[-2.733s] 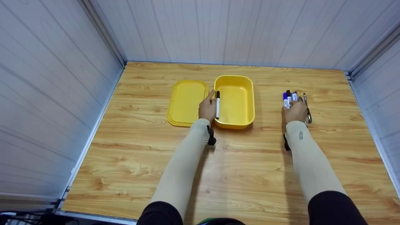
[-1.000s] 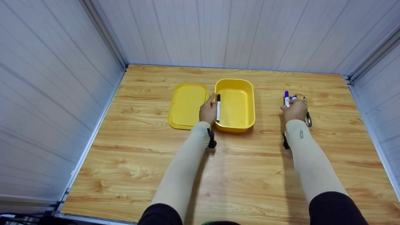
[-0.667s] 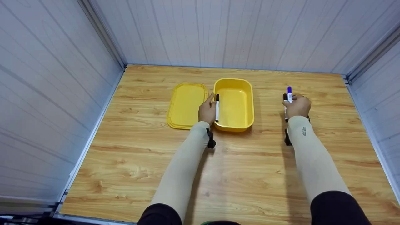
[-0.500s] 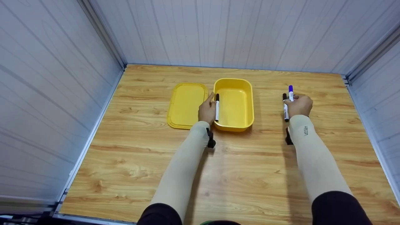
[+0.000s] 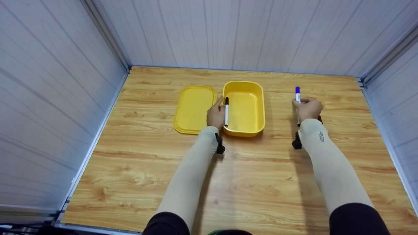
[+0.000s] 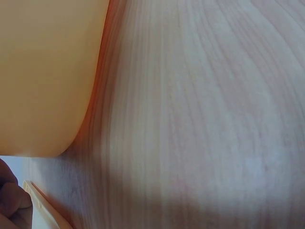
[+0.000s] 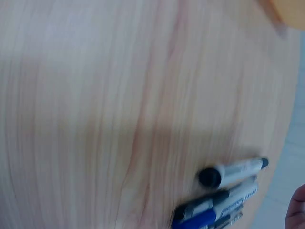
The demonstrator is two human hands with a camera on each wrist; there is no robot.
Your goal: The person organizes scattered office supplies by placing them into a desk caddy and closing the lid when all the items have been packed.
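Observation:
My left hand (image 5: 216, 115) rests against the left side of a yellow box (image 5: 246, 131), with its index finger extended along the wall. Just inside that rim, right beside the fingers, lies a white marker with a black cap (image 5: 227, 111). On the right, my right hand (image 5: 309, 108) pinches a white marker with a blue-purple cap (image 5: 297, 93), cap pointing away from me. Beneath that hand are more markers, mostly hidden in the head view. The right wrist view shows a black-capped marker (image 7: 236, 173), another marker with a blue cap (image 7: 198, 221) and thinner pens lying close together.
A flat yellow lid (image 5: 195, 109) lies left of the box. White panelled walls (image 5: 196, 36) enclose the wooden table (image 5: 254, 182) at the back and both sides. A dark pen end (image 5: 320, 119) shows beside the right hand.
My right hand has drawn the blue-capped marker out of the group and shifted it a little left over the last half second. Left hand, box and lid have hardly moved.

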